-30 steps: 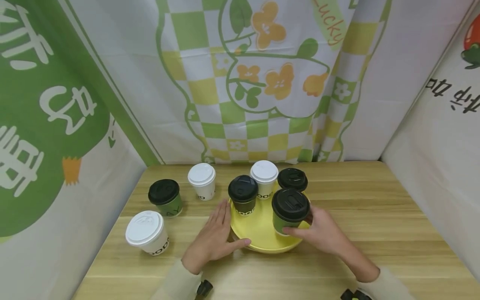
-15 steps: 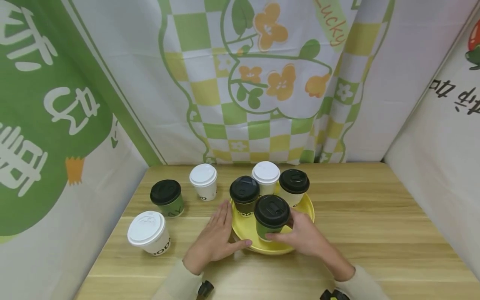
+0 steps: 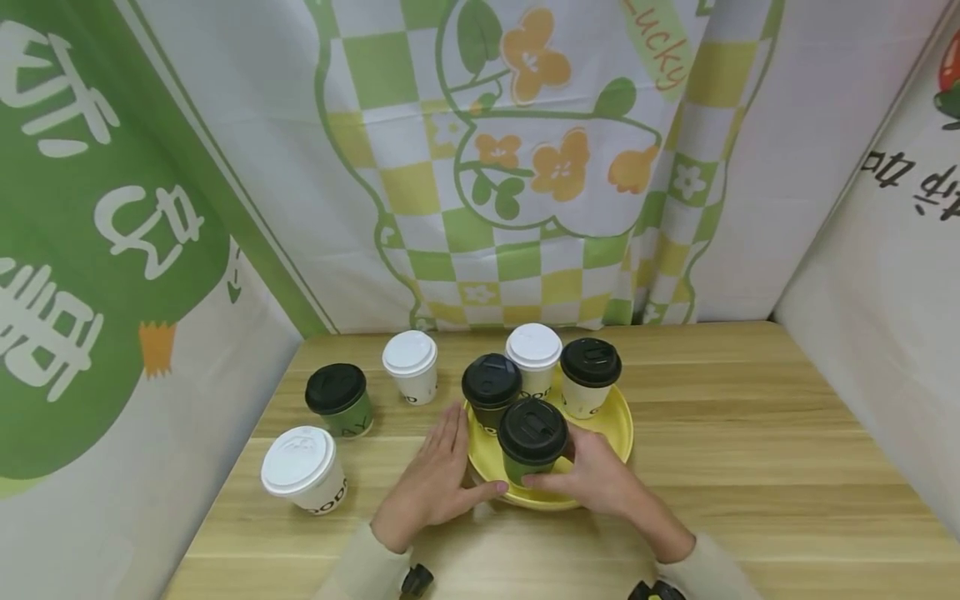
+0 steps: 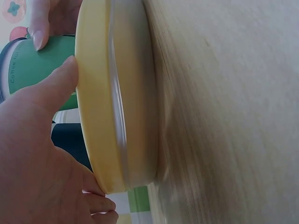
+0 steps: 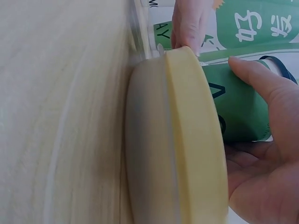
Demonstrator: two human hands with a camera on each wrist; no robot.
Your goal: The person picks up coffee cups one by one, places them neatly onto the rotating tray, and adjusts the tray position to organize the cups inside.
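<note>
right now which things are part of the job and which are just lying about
Apparently in use:
yellow tray, touched by the left hand
green cup held by the right hand
on the tray: dark cup, white-lidded cup, black-lidded pale cup

Set apart, perhaps waiting:
other green cup, nearer white cup, farther white cup
printed cloth, just backdrop

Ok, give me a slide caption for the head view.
Left grip touching a yellow tray, right grip around a black-lidded green cup.

A green cup [image 3: 531, 446] is gripped by the right hand [image 3: 597, 477]; the tray [image 3: 619, 427], bearing three other cups [image 3: 588, 379], is touched by the left hand [image 3: 435, 483].
</note>
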